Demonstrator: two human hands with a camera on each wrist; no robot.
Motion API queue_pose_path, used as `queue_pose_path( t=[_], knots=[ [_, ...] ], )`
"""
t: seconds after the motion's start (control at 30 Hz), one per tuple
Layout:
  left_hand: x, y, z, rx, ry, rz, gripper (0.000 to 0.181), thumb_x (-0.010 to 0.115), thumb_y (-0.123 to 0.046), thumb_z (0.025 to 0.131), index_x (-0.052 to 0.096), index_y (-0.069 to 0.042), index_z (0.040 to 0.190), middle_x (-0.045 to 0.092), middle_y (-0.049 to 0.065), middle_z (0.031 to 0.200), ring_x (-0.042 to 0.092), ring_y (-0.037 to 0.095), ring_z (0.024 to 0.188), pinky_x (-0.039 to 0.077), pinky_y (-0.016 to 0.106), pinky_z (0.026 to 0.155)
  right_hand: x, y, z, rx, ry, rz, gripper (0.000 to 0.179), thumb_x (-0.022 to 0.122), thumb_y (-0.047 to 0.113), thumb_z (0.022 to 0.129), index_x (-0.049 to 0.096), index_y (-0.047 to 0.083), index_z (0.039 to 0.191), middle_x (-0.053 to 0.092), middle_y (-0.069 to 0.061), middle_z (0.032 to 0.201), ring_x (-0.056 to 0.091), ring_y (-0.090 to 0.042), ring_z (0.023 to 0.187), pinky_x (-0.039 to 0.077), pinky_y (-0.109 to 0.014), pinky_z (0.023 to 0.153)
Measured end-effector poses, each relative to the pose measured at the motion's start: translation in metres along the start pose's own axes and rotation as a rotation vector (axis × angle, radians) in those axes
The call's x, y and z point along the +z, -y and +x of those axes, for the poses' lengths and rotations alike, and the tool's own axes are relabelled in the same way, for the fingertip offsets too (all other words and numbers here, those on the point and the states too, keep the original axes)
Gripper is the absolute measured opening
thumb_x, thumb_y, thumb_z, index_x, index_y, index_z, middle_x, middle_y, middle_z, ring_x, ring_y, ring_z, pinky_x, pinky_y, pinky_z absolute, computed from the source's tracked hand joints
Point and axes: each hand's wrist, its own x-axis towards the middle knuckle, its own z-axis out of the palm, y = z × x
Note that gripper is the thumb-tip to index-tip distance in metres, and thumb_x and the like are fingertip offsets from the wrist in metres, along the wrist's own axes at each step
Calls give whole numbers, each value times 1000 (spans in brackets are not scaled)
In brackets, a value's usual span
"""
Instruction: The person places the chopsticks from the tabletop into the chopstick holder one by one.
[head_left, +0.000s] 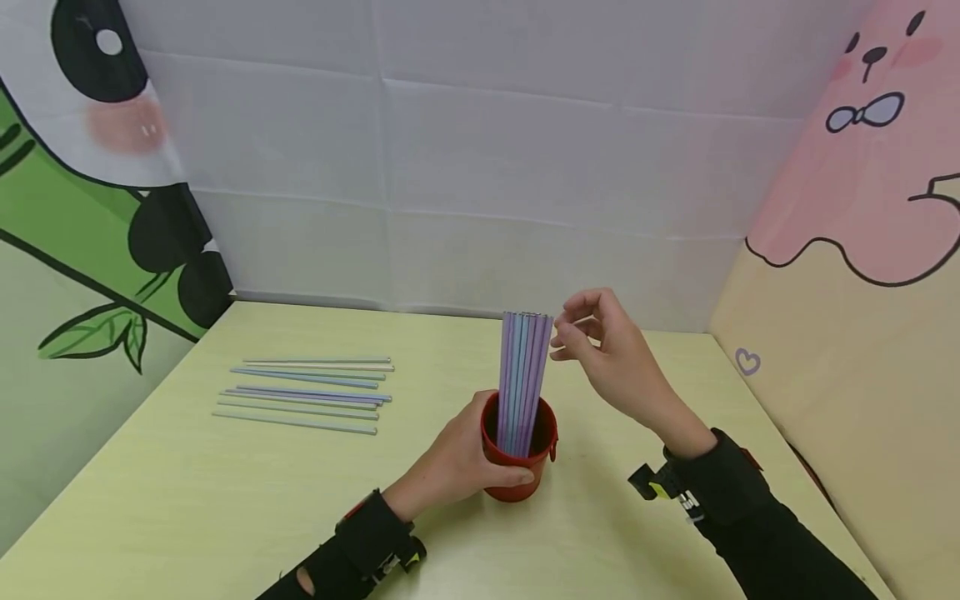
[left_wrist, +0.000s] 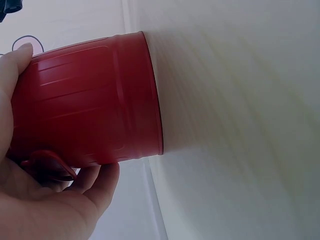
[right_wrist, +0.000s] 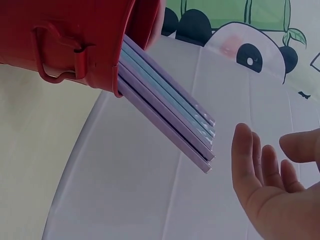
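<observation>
My left hand (head_left: 465, 454) grips a small red metal bucket (head_left: 512, 493) standing on the table, its thumb across the front and fingers round the far side. A bundle of thin purple and pale blue straw-like sticks (head_left: 521, 375) stands upright in the bucket, leaning slightly. Their lower ends are hidden inside. Just right of the stick tops, my right hand (head_left: 611, 367) is raised with loosely bent fingers and nothing between them. The right wrist view has a gap between those fingers and the stick ends (right_wrist: 207, 145). A small side handle (right_wrist: 57, 55) juts from the bucket.
Several similar thin sticks (head_left: 300, 400), pale, bluish and purple, lie roughly side by side on the light yellow table (head_left: 225, 508), left of the bucket. A white cloth backdrop (head_left: 495, 167) rises behind. Cartoon-printed panels flank both sides.
</observation>
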Motion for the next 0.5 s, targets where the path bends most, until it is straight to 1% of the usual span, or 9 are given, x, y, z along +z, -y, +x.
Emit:
queue_pose_path(
  t=[0.13, 0.3, 0.37, 0.5],
  knots=[
    [0, 1, 0, 2, -1, -5, 95, 85, -47, 65, 29, -28, 139, 48, -15, 125, 51, 6, 108, 50, 30, 85, 1, 11, -3, -7, -7, -41, 23, 51, -3, 96, 39, -3, 115, 49, -20, 107, 60, -35, 91, 55, -35, 77],
    [0, -1, -1, -1, 5, -17, 94, 86, -45, 65, 29, -30, 139, 48, -16, 125, 50, 6, 109, 50, 30, 84, 2, 27, -12, -29, -17, -107, 25, 53, -7, 93, 39, -8, 114, 50, -19, 105, 58, -33, 94, 54, -31, 80],
    [-1, -5, -2, 2, 7, -22, 93, 86, -43, 66, 29, -28, 139, 49, -14, 126, 50, 7, 109, 50, 30, 84, 2, 29, -16, -28, -19, -128, 26, 54, -7, 93, 40, -8, 115, 51, -17, 105, 57, -31, 96, 53, -28, 81],
    [-7, -22, -7, 15, 17, -56, 91, 86, -36, 68, 31, -19, 139, 50, -5, 126, 51, 15, 111, 50, 33, 85, 3, 28, -22, -10, -34, -153, 27, 54, -4, 94, 40, -6, 116, 51, -14, 108, 56, -28, 101, 51, -24, 84]
  ],
)
